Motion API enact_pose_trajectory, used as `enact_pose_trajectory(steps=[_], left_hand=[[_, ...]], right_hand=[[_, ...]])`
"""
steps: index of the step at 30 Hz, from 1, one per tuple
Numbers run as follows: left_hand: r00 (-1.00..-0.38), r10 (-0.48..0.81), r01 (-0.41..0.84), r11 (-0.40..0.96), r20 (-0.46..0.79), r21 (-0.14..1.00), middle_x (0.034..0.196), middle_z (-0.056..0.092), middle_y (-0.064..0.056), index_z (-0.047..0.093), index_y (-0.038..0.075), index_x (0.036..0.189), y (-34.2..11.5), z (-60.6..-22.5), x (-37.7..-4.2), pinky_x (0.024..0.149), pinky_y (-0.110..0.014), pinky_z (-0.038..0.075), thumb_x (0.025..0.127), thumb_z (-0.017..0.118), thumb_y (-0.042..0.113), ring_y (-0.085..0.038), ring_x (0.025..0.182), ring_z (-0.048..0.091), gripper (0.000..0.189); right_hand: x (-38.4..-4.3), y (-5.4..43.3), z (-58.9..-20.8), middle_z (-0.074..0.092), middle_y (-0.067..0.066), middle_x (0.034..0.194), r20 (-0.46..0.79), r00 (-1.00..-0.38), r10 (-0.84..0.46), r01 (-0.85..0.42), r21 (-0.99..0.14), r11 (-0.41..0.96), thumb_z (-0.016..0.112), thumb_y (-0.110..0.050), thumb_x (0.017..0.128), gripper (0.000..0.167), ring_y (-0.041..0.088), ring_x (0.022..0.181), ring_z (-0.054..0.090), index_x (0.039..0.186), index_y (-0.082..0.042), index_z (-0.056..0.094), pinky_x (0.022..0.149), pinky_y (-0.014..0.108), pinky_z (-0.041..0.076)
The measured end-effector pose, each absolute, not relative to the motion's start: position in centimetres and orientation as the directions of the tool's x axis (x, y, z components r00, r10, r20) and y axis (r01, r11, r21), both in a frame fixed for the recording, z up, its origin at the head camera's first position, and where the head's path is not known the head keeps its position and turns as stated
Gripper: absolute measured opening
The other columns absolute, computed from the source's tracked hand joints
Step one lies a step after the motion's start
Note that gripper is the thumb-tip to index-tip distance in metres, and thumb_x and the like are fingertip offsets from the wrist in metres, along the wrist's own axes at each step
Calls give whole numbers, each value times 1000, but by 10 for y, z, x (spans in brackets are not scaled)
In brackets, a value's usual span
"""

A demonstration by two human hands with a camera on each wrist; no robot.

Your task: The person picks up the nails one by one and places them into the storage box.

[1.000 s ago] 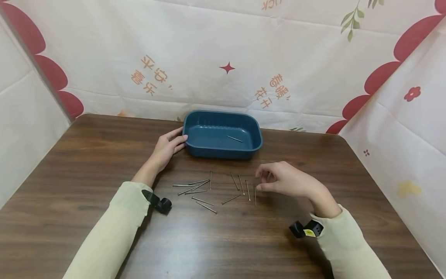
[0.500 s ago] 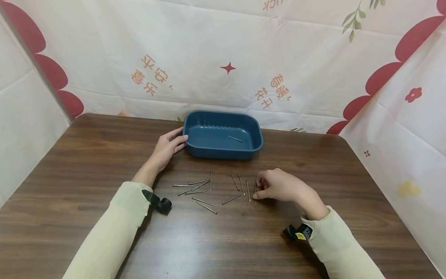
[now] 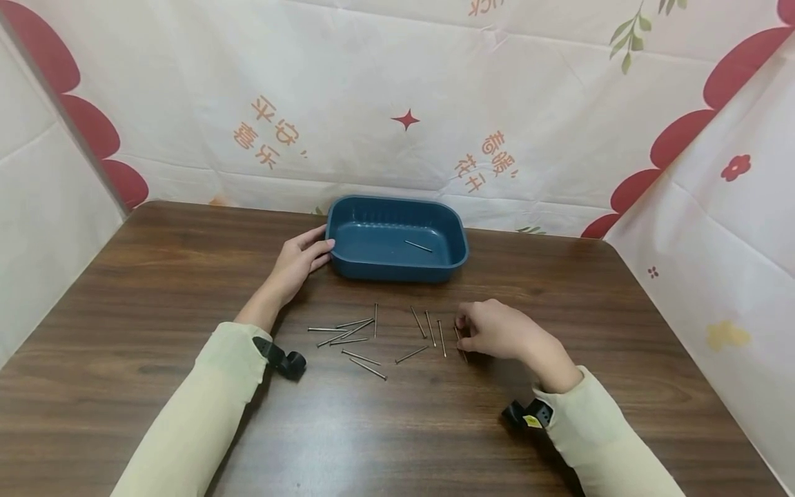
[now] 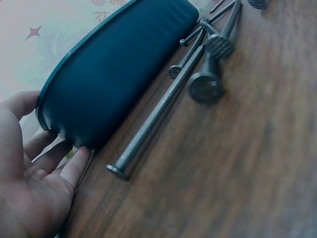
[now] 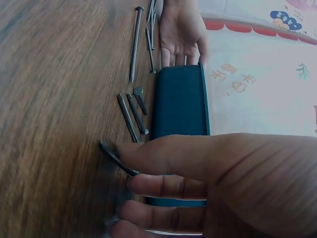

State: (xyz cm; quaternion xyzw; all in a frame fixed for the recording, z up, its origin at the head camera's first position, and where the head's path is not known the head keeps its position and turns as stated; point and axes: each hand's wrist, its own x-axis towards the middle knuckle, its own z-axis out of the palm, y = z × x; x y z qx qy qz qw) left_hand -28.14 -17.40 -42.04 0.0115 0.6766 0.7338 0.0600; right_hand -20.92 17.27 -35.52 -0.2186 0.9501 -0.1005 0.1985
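Note:
At the left end of a dark blue plastic tray [image 3: 397, 273], my left hand [image 3: 294, 269] holds the rim, thumb over the edge and fingers against the outer wall. One nail [image 3: 419, 246] lies inside the tray. My right hand [image 3: 499, 330] is low over the table, thumb and index finger pinching a steel nail [image 5: 113, 156], the rightmost one. That nail looks slanted, its middle partly hidden by the fingers. Just left of this hand several nails [image 3: 442, 338] lie apart on the wood. A looser cluster of crossed nails [image 3: 348, 334] lies nearer the left hand.
The brown wooden table [image 3: 348, 442] runs back to a white patterned cloth [image 3: 348, 90] hanging behind the tray. More cloth [image 3: 733, 255] closes off the right side. Two nails [image 3: 368, 369] lie in front of the cluster, and another nail [image 3: 411, 355] sits at a slant right of them.
My right hand came down and slightly left onto the rightmost nail, which has now turned to a slant between thumb and finger. The left hand and the tray stayed in place.

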Motion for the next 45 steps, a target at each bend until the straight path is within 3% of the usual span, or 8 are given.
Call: enact_pose_trajectory(steps=[11,20,36,45], left_hand=[[-993,102,-74,-70,-66,995,162,38,-11,35,7,158,-177,-424,-282,115,-32,47,104,55,22,-25,142,50,59],[-993,102,-73,-73,-65,995,163,37,-12,35,7,158,-177,-423,-283,115,-32,46,105,55,22,-25,142,49,59],[-992,116,-56,-55,-50,997,163,37,-11,35,7,158,-176,-424,-285,116,-33,46,105,56,25,-24,142,49,60],[-992,117,-58,-61,-51,996,162,38,-12,34,7,158,-175,-424,-285,115,-32,46,105,55,24,-25,143,49,59]], right_hand=[[-214,174,-361,55,2,74,-297,-837,-459,-389,-268,882,75,-3,82,25,13,65,51,104,-8,63,59,25,42],[-215,172,-357,60,3,82,-337,-869,-362,-321,-175,931,78,-10,81,33,18,73,55,107,-8,58,63,31,47],[-221,179,-366,52,1,75,-302,-865,-401,-342,-232,911,77,-1,79,28,16,68,48,94,-12,56,60,27,37],[-227,183,-367,57,3,82,-312,-866,-390,-296,-308,904,76,-1,79,27,16,71,51,100,-9,61,62,26,42]])
